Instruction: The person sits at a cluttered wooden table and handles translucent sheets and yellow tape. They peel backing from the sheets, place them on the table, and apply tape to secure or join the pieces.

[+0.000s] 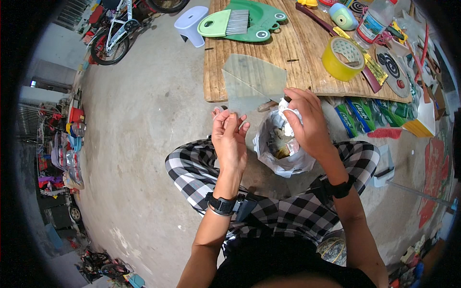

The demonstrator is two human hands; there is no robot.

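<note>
My left hand (230, 138) has its thumb and fingertips at the lower corner of a translucent sheet (257, 75), seemingly pinching it. A diagonal crease or edge runs across the sheet, whose upper part overlaps the wooden table. In my right hand (308, 120) is a crumpled white tissue (283, 105), pinched between thumb and fingers. The right index fingertip is close to the sheet's right edge; contact cannot be told. Below that hand, between my knees, stands a bin lined with a white plastic bag (284, 167), with crumpled waste (279, 142) inside.
On the wooden table (212, 79) lie a green frog-shaped dustpan (257, 14), a small brush (219, 23), a yellow tape roll (342, 63) and a plastic bottle (372, 25). A mosquito coil (389, 64) is at right. A stool (191, 23) stands left of the table.
</note>
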